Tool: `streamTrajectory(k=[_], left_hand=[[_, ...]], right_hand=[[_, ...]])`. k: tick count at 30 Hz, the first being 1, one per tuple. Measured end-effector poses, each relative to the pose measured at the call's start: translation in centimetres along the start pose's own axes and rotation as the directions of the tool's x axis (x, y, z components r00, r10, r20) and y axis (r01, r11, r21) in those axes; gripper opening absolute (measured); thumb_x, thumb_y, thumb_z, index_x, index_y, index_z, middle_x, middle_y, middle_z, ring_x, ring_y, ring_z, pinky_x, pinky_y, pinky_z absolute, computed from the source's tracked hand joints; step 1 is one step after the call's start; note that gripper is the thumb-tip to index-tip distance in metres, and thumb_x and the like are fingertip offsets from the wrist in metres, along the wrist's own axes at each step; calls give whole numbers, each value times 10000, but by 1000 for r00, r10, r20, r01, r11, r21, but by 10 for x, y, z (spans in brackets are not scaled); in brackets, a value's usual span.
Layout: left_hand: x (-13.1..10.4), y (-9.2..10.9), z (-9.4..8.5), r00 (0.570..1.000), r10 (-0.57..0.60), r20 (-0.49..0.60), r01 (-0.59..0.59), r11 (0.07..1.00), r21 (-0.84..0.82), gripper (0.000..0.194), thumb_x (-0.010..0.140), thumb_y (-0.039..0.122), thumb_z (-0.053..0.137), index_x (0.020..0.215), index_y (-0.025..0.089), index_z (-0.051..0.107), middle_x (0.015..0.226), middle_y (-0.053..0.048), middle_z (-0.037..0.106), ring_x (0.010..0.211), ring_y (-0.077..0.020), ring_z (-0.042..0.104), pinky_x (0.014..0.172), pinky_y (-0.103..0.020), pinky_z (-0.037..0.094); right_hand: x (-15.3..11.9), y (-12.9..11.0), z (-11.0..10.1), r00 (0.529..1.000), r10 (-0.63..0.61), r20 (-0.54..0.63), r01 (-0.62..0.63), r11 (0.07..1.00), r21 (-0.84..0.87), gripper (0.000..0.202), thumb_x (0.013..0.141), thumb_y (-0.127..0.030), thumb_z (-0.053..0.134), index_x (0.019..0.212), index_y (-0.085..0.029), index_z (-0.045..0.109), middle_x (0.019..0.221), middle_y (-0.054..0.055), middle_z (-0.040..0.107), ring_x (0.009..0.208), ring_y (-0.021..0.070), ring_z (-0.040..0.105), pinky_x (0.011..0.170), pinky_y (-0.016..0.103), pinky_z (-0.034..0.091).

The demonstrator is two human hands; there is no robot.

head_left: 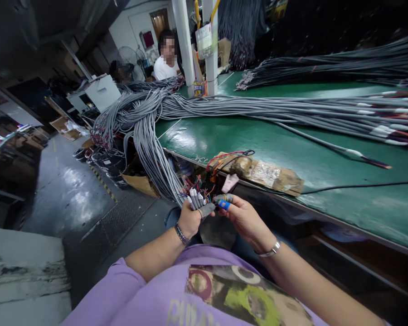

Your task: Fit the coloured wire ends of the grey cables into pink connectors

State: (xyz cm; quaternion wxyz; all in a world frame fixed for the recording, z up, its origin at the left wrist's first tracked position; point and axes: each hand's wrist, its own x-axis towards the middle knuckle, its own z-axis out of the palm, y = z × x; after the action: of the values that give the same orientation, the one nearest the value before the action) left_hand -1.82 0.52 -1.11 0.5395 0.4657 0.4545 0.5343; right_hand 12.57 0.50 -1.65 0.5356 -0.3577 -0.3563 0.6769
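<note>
My left hand (192, 216) is wrapped round the end of a bundle of grey cables (159, 158), its thumb covered by a grey finger cot. White-banded cable ends (196, 198) and thin coloured wires stick up out of that grip. Close against it, my right hand (236, 210) pinches at the wire ends, with grey and blue covers on its fingertips. The pinched piece looks like a thin wire, though the fingers hide most of it. From my left hand the bundle runs up over the corner of the green table (197, 140).
A taped cardboard strip (272, 174) with a clamp-like lump and red and black leads lies along the table edge. More grey cables (258, 106) stretch across the table beside a white post (185, 45). A person (166, 59) sits beyond. An open carton (141, 183) stands below left.
</note>
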Motion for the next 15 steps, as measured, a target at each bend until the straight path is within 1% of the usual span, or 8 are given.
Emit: streamTrajectory(k=[3,5,8,12,15], left_hand=[[0,2,1,1000,2,-29,-2,1000,2,315,603,382,801,532,132,624,495,6,564,485,-97,504,547,-251,416],[0,2,1,999,17,-34,-17,1000,-2,303,615,379,794,538,132,635,505,3,571,500,-102,515,573,-257,434],[1,1,1,999,37,-24,-37,999,-20,271,637,367,781,572,134,659,544,-10,608,536,-116,545,607,-268,458],[2,-4,0,998,57,-26,-57,998,3,245,659,357,767,613,134,676,549,-12,618,548,-122,557,617,-268,466],[3,-7,0,998,51,-45,-51,999,10,267,649,374,768,585,140,656,513,-4,600,518,-121,550,576,-258,455]], right_hand=[[-5,2,0,1000,-4,-3,4,1000,5,176,650,-342,774,726,-200,703,695,23,682,615,139,563,603,275,425],[-9,2,0,998,-68,6,68,996,-52,137,676,-331,756,735,-216,710,703,24,689,658,155,575,642,284,441],[-14,2,0,982,-188,15,187,967,-172,120,681,-330,756,748,-238,717,723,21,697,702,179,588,726,318,465],[-16,-1,2,972,-232,25,232,947,-223,130,718,-371,723,768,-251,719,720,21,697,700,193,601,754,344,480],[-19,-3,2,955,-286,77,296,900,-321,136,739,-375,708,780,-246,723,762,40,692,743,210,606,748,345,479]])
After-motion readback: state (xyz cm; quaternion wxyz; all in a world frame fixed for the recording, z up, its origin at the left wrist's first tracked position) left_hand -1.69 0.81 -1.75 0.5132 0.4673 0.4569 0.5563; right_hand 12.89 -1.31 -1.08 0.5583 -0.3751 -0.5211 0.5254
